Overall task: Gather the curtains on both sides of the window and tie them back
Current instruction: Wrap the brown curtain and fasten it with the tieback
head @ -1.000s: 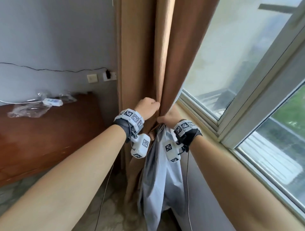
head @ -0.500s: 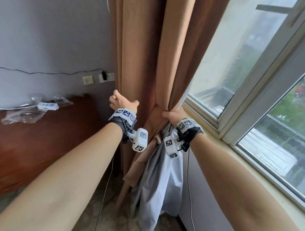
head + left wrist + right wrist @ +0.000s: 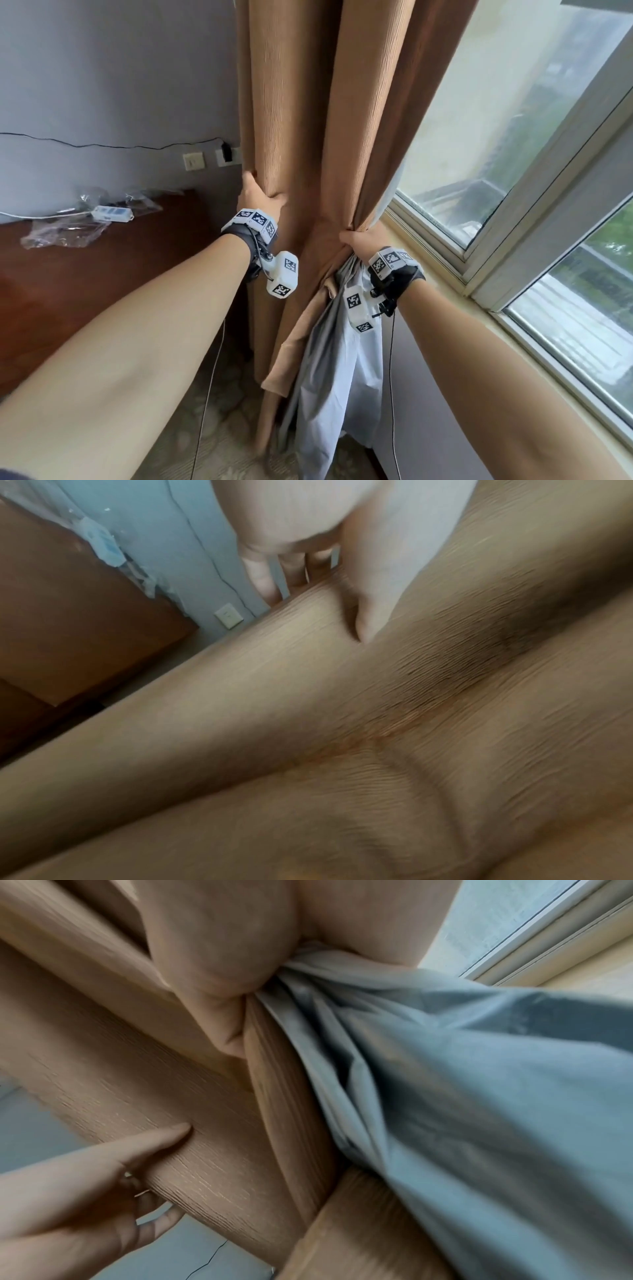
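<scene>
A brown ribbed curtain [image 3: 301,137] hangs at the left of the window, with a pale grey lining [image 3: 335,370] spilling out below. My right hand [image 3: 359,240] grips the bunched curtain and lining at sill height; in the right wrist view my right hand [image 3: 222,988] pinches both cloths together, brown curtain [image 3: 205,1137] and lining [image 3: 479,1096]. My left hand [image 3: 257,198] holds the curtain's outer fold by the wall, thumb in front. In the left wrist view the fingers [image 3: 263,572] reach behind the curtain [image 3: 342,723]. My left hand [image 3: 103,1177] also shows in the right wrist view.
A dark wooden desk [image 3: 85,291] stands at the left with plastic bags and a white power strip [image 3: 111,213]. Wall sockets [image 3: 226,156] sit beside the curtain. The window frame [image 3: 513,240] and pale sill [image 3: 445,284] run along the right. Wrist cables hang to the floor.
My left hand let go of the bunch beside my right hand, moved left and up, and took hold of the outer fold by the wall. My right hand kept its grip.
</scene>
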A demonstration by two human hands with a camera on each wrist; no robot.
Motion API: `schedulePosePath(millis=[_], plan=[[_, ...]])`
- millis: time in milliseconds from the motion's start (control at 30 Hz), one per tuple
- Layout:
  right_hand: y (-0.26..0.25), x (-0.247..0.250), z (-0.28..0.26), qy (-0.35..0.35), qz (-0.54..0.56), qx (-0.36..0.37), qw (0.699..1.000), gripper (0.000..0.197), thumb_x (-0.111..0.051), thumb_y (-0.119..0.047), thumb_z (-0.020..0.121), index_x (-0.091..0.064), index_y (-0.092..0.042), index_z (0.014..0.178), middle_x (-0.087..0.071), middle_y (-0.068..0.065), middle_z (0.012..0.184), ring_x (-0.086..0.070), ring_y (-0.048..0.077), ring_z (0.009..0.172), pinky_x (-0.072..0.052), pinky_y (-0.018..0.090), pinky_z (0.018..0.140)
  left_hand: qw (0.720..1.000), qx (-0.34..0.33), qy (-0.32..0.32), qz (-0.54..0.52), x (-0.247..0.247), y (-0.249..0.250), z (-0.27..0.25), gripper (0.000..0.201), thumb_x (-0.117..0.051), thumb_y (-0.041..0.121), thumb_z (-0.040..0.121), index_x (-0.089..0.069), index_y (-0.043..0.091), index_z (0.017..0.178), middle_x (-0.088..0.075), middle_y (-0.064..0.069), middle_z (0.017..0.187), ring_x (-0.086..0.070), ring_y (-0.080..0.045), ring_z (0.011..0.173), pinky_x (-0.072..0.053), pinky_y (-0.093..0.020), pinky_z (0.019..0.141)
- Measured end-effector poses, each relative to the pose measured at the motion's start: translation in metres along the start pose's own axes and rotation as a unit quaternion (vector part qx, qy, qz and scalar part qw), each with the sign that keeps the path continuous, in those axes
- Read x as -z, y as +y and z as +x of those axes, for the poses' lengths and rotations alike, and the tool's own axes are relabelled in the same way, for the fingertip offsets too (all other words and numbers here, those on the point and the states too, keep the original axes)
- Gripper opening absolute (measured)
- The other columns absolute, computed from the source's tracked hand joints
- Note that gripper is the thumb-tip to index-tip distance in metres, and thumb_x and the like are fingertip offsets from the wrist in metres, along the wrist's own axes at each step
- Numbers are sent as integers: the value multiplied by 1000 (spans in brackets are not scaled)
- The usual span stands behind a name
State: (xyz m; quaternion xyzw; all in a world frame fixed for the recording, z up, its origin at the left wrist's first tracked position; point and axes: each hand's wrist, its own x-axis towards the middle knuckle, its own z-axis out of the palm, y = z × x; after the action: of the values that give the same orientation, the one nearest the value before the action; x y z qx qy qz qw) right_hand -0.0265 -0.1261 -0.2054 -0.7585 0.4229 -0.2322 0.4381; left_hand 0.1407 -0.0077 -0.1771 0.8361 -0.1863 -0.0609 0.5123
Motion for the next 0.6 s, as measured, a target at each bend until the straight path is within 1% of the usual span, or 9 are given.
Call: schedulePosePath(millis=[100, 167, 233, 267, 333, 400, 467, 533, 600], plan=[[6, 0, 9, 4, 1, 2, 1000, 35, -70, -19, 70, -66, -11, 103, -70, 8, 95, -66, 25, 86, -52, 28, 69, 999, 24, -9, 20, -7, 3, -2, 41, -67, 38, 84, -57, 2, 100, -64, -10, 93, -62, -31, 80, -43, -30, 63], [8, -2, 12, 28, 2, 18, 999, 35, -68, -19, 69, -63, -12, 103, -68, 6, 91, -65, 24, 82, -47, 26, 63, 999, 30, -31, 11, -9, 2, -8, 36, -65, 37, 85, -55, 4, 93, -59, -7, 82, -58, -27, 70, -39, -27, 56], [9, -4, 12, 60, -1, 40, 997, 42, -66, -17, 70, -56, -12, 111, -64, 3, 90, -61, 23, 79, -43, 25, 64, 997, 25, -65, 14, -10, 0, -14, 31, -66, 35, 85, -51, 8, 92, -52, 0, 74, -52, -18, 63, -37, -27, 57], [8, -7, 12, 70, -4, 50, 996, 48, -66, -17, 70, -53, -13, 116, -62, 1, 91, -59, 22, 78, -42, 26, 66, 996, 11, -90, 26, -10, -1, -19, 31, -67, 34, 85, -50, 9, 91, -50, 2, 73, -50, -15, 62, -39, -28, 60], [8, -12, 12, 73, -10, 72, 995, 55, -64, -21, 67, -51, -13, 120, -62, -1, 90, -60, 22, 78, -42, 26, 67, 987, -16, -152, 43, -14, -2, -21, 36, -72, 35, 80, -56, 3, 89, -58, -4, 75, -60, -23, 68, -49, -34, 63], [8, -18, 15, 48, -16, 84, 995, 59, -64, -23, 66, -51, -14, 123, -62, -3, 92, -59, 19, 80, -43, 26, 70, 975, -26, -218, 19, -17, 0, -23, 41, -72, 31, 78, -62, -5, 96, -68, -19, 90, -69, -31, 84, -60, -42, 72], [7, -21, 16, -1, -19, 108, 994, 63, -64, -23, 64, -52, -14, 125, -64, -4, 98, -60, 15, 86, -46, 26, 75, 959, -25, -282, -1, -21, 7, -27, 31, -66, 20, 85, -64, -8, 99, -67, -26, 103, -68, -29, 94, -59, -41, 83], [5, -22, 16, -66, 0, 146, 987, 58, -64, -21, 58, -59, -11, 116, -67, -1, 95, -64, 8, 85, -48, 22, 74, 948, -36, -315, 26, -25, 17, -31, 14, -56, 10, 91, -62, 0, 84, -65, -20, 90, -61, -25, 88, -55, -39, 84], [5, -26, 18, -98, 23, 167, 981, 56, -73, -16, 57, -62, -7, 110, -69, 2, 95, -65, 1, 85, -51, 20, 76, 943, -51, -324, 64, -28, 26, -36, 24, -51, 7, 92, -54, 13, 69, -55, -6, 73, -53, -23, 78, -50, -27, 69]])
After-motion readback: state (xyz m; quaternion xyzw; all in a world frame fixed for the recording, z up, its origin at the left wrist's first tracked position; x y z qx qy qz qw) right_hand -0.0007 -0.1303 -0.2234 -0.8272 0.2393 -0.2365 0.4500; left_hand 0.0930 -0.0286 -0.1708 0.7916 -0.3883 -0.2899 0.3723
